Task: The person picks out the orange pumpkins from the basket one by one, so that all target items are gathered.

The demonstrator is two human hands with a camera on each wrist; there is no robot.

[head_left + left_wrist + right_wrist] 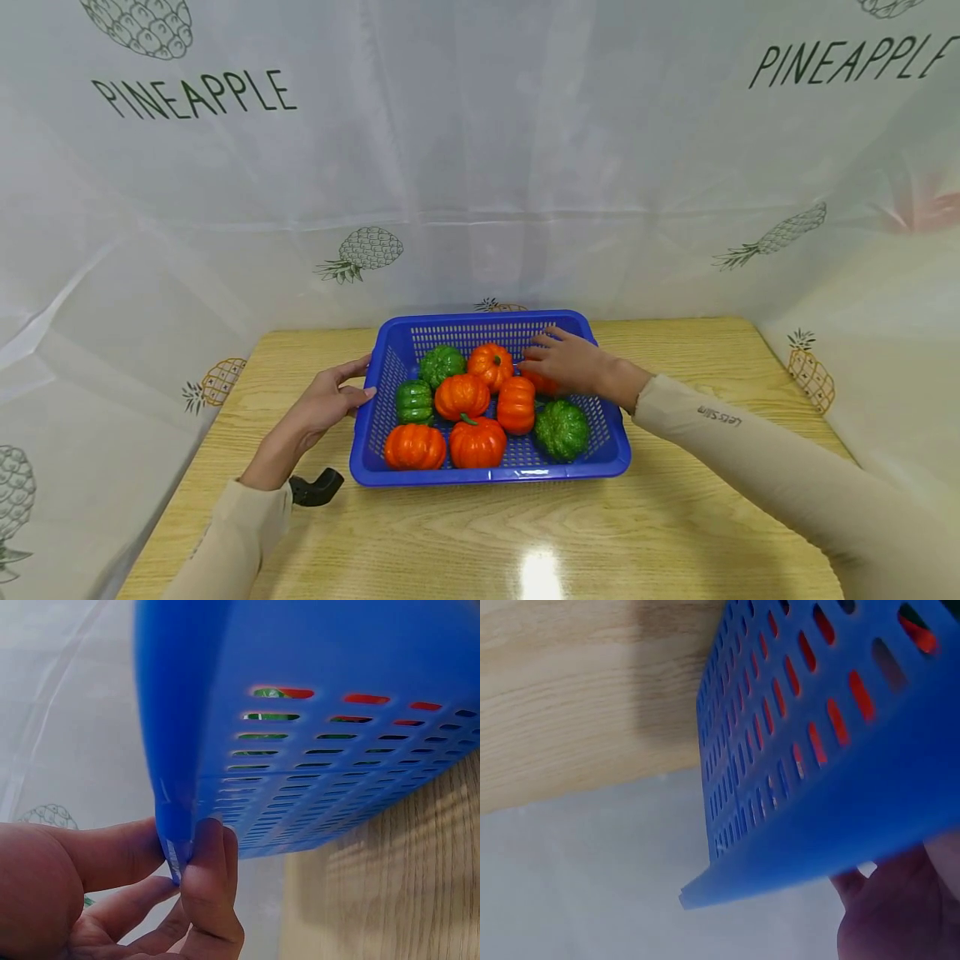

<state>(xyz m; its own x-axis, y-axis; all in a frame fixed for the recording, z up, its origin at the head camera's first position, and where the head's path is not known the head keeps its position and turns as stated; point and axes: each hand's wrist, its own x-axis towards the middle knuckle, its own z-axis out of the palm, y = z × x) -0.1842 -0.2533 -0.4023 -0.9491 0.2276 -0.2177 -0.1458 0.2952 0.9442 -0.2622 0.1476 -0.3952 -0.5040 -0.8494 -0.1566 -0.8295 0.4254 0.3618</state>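
Observation:
A blue perforated plastic basket (pixel 491 476) stands on the wooden table, holding several orange pumpkins (pixel 477 442) and three green pumpkins (pixel 562 431). At its left side, my left hand (pixel 330 406) pinches the rim between thumb and fingers; the left wrist view shows the fingers bent around the blue rim (pixel 176 750). My right hand (pixel 566 360) reaches over the basket's right side, fingers pointing left above an orange pumpkin (pixel 542 383) that it partly covers. In the right wrist view, the basket wall hides most of that hand (pixel 900 915).
A black curved object (pixel 318 488) juts out beside the left cuff. The wooden tabletop (pixel 450 542) extends in front of the basket and to both sides. White sheeting (pixel 480 167) printed with pineapples hangs behind the table and along its sides.

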